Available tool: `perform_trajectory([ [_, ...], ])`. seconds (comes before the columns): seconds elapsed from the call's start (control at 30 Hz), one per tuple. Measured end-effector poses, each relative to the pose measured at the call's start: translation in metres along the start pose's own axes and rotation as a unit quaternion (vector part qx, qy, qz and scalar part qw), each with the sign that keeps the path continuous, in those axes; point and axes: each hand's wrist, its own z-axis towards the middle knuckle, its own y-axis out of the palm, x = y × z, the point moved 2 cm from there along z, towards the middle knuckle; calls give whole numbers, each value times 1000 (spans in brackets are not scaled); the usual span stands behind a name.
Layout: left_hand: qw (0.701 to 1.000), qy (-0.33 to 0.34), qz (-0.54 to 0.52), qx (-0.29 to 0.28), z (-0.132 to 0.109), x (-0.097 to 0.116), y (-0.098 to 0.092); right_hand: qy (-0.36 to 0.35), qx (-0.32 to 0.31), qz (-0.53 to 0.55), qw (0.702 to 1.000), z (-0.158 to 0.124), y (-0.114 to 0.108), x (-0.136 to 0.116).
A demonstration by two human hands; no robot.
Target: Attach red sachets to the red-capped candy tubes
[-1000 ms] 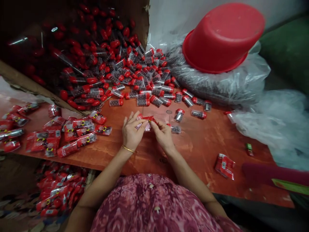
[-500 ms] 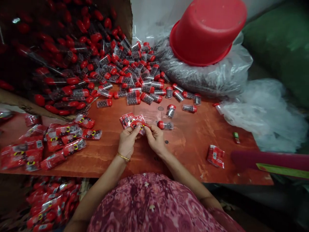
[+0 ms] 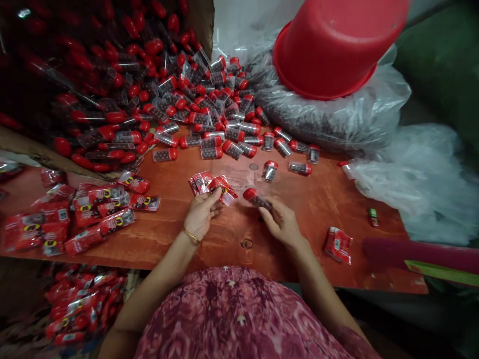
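Note:
Between the thumb and fingers of my left hand [image 3: 200,215] is a red printed plastic pouch [image 3: 223,187]. More flat red pouches [image 3: 200,182] lie just behind it on the table. My right hand [image 3: 281,219] grips a clear tube with a red cap [image 3: 257,199], full of dark pellets, its cap tilted toward the pouch. A small gap separates the tube from the pouch. Another capped tube [image 3: 270,170] stands farther back, and a big heap of the same tubes [image 3: 209,109] spills from a cardboard box [image 3: 48,158].
Filled red pouches [image 3: 82,214] are piled at the left; more pouches [image 3: 82,304] lie below the table edge. A red tub [image 3: 337,50] sits upside down on a plastic bag [image 3: 337,119]. A flat red packet [image 3: 338,245] and a purple roll [image 3: 430,252] are at the right.
My right hand has left the pouch, moved right and picked up the tube lying there. My left hand still holds the pouch. The view has shifted slightly.

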Motion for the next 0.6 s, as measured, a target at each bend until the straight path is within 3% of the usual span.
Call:
perform_trajectory([
  [0.1,1000,10,1,1,-2,0,-2,52,-32,156,986,-10,1,-31],
  [0.2,1000,19,13,-4,-5,0,-2,85,-31,233,968,-12,2,-50],
  [0.43,999,45,19,-5,-10,0,2,188,-31,322,928,-3,15,-53],
  [0.6,998,58,-9,2,-8,0,0,233,-78,379,893,-9,26,-54],
])
